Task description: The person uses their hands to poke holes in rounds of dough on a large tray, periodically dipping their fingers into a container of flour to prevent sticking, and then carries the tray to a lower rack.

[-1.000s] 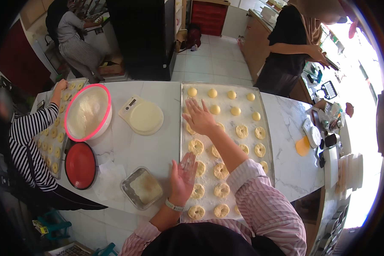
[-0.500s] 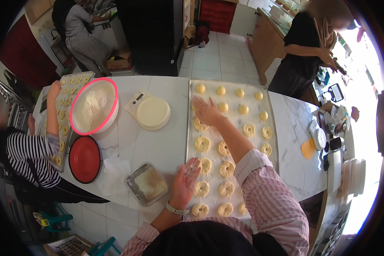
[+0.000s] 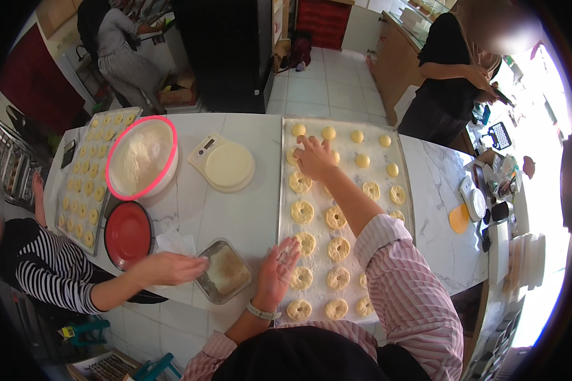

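My right hand (image 3: 315,157) is over the upper left of a large metal tray (image 3: 410,209), fingers bent and apart, among pale dough balls (image 3: 362,160); whether it touches the ball partly hidden beneath it I cannot tell. Several floury dough rings (image 3: 337,248) fill the nearer rows. My left hand (image 3: 278,273) is open beside the tray's left edge, palm turned up and dusted with flour, holding nothing. Left of it sits a square metal container (image 3: 223,295) with pale powder in it.
A co-worker in striped sleeves reaches a hand (image 3: 171,268) toward that container. Along the left stand a pink-rimmed bowl (image 3: 141,159), red dish (image 3: 126,232), cream scale (image 3: 221,164) and ring tray (image 3: 76,190). Two other people (image 3: 127,63) (image 3: 445,95) stand beyond; small items (image 3: 476,203) crowd the right.
My right hand's fingers have gone from flat to bent, moving slightly among the dough balls. The striped co-worker's hand has come down from the far-left tray to beside the metal container.
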Action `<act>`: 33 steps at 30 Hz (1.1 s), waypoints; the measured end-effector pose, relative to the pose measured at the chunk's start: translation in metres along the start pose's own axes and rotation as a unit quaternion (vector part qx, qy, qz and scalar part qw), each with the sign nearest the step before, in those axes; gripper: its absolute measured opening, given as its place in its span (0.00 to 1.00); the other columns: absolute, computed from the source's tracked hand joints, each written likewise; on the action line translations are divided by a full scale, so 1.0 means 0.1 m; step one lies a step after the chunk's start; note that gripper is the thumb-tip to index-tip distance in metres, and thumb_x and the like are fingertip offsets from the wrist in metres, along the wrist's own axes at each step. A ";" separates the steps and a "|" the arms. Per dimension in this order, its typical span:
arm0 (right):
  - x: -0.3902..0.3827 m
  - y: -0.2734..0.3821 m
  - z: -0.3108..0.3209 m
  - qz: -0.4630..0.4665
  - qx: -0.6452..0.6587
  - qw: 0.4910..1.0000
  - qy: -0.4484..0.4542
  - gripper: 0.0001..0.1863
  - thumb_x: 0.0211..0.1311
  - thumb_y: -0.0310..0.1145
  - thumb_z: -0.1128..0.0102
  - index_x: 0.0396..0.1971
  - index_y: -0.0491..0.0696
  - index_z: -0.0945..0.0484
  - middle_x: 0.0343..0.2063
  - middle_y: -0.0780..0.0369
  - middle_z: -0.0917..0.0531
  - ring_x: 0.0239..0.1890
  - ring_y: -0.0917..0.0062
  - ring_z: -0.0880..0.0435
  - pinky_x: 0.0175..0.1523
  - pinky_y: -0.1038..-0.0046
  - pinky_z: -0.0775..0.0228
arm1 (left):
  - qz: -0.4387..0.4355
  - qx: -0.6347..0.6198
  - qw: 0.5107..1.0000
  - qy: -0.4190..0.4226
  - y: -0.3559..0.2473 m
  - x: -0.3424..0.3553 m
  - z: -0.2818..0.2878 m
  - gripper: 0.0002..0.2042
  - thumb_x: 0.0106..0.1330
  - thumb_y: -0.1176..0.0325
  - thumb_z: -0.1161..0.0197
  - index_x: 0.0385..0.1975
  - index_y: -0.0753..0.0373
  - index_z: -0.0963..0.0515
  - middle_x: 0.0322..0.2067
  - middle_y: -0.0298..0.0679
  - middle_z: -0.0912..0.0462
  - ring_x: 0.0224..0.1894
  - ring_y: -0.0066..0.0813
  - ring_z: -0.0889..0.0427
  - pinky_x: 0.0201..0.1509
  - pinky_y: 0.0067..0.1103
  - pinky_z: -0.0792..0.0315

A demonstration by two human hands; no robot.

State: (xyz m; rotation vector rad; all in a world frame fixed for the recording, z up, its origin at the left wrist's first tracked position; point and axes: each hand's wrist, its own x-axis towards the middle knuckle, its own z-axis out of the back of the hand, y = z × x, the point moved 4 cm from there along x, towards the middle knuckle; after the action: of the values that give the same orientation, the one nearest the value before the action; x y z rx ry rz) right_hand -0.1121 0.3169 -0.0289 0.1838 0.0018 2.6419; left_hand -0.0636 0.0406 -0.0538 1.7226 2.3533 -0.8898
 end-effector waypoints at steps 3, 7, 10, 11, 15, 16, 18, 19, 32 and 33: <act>-0.04 0.09 -0.03 -0.002 0.015 1.000 0.011 0.14 0.58 0.41 0.49 0.40 0.53 0.22 0.52 0.66 0.35 0.56 0.74 0.39 0.55 0.57 0.46 | -0.001 -0.004 1.000 0.001 -0.01 -0.01 0.01 0.23 0.71 0.62 0.57 0.57 0.75 0.43 0.59 0.51 0.38 0.64 0.39 0.41 0.69 0.30 0.47; -0.09 -0.02 -0.18 -0.055 -0.007 0.998 0.016 0.20 0.59 0.45 0.50 0.45 0.46 0.26 0.53 0.60 0.36 0.57 0.68 0.40 0.57 0.56 0.47 | 0.021 0.052 0.998 0.027 0.09 0.05 -0.10 0.22 0.70 0.63 0.57 0.56 0.75 0.41 0.56 0.51 0.35 0.61 0.40 0.36 0.66 0.30 0.43; -0.34 0.09 0.01 -0.098 0.197 0.975 0.041 0.22 0.60 0.47 0.50 0.45 0.44 0.28 0.52 0.56 0.37 0.57 0.63 0.41 0.58 0.56 0.47 | -0.072 0.204 0.975 0.043 0.03 0.08 -0.17 0.22 0.70 0.62 0.56 0.56 0.75 0.40 0.53 0.50 0.31 0.57 0.40 0.31 0.61 0.28 0.38; -0.54 0.16 0.05 -0.083 0.253 0.963 0.035 0.22 0.60 0.47 0.50 0.44 0.44 0.28 0.52 0.54 0.36 0.56 0.61 0.41 0.59 0.57 0.48 | -0.088 0.194 0.977 0.029 0.03 0.10 -0.17 0.21 0.70 0.63 0.54 0.54 0.74 0.37 0.50 0.49 0.29 0.54 0.37 0.30 0.58 0.27 0.36; -1.67 0.63 0.57 -0.013 0.295 0.955 -0.019 0.18 0.59 0.45 0.48 0.41 0.46 0.27 0.50 0.55 0.34 0.58 0.62 0.40 0.61 0.58 0.51 | -0.110 0.156 0.981 0.022 0.06 0.20 -0.29 0.14 0.67 0.65 0.48 0.44 0.70 0.29 0.39 0.41 0.24 0.43 0.27 0.26 0.49 0.23 0.32; -1.85 0.63 0.64 -0.024 0.275 0.960 -0.044 0.17 0.58 0.44 0.47 0.39 0.47 0.26 0.50 0.56 0.34 0.57 0.62 0.39 0.61 0.57 0.51 | -0.103 0.151 0.983 0.031 0.13 0.21 -0.34 0.12 0.67 0.65 0.47 0.41 0.69 0.27 0.35 0.38 0.23 0.41 0.24 0.26 0.48 0.22 0.32; -2.11 0.64 0.75 -0.041 0.238 0.966 -0.092 0.13 0.56 0.42 0.44 0.36 0.49 0.25 0.48 0.58 0.33 0.56 0.63 0.38 0.61 0.57 0.50 | -0.081 0.171 0.982 0.017 0.27 0.23 -0.42 0.10 0.66 0.65 0.45 0.36 0.66 0.26 0.31 0.35 0.24 0.37 0.22 0.26 0.45 0.22 0.32; -2.20 0.63 0.78 -0.052 0.206 0.971 -0.105 0.13 0.56 0.41 0.44 0.37 0.49 0.25 0.48 0.59 0.33 0.56 0.63 0.38 0.61 0.57 0.51 | -0.073 0.181 0.981 0.008 0.33 0.22 -0.44 0.09 0.65 0.64 0.44 0.34 0.65 0.25 0.29 0.33 0.24 0.35 0.20 0.27 0.44 0.22 0.32; -2.73 0.35 1.07 -0.228 0.528 0.792 -0.207 0.14 0.55 0.32 0.39 0.41 0.45 0.27 0.31 0.57 0.19 0.33 0.71 0.18 0.40 0.73 0.26 | -0.048 0.292 0.944 0.148 0.52 0.12 -0.73 0.09 0.63 0.72 0.42 0.41 0.68 0.28 0.35 0.37 0.21 0.37 0.22 0.22 0.43 0.17 0.27; -2.73 0.33 1.10 -0.203 0.498 0.818 -0.202 0.14 0.55 0.31 0.39 0.41 0.45 0.27 0.31 0.57 0.19 0.33 0.72 0.18 0.40 0.74 0.26 | -0.060 0.309 0.938 0.141 0.51 0.11 -0.79 0.10 0.62 0.74 0.42 0.42 0.69 0.28 0.35 0.38 0.21 0.38 0.22 0.22 0.44 0.17 0.27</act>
State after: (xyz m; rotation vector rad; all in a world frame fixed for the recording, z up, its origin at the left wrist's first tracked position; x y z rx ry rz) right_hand 0.1252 0.1556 0.0460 0.9583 1.1497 1.8740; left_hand -0.0017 0.0989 -0.0135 2.0425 2.5541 -1.6492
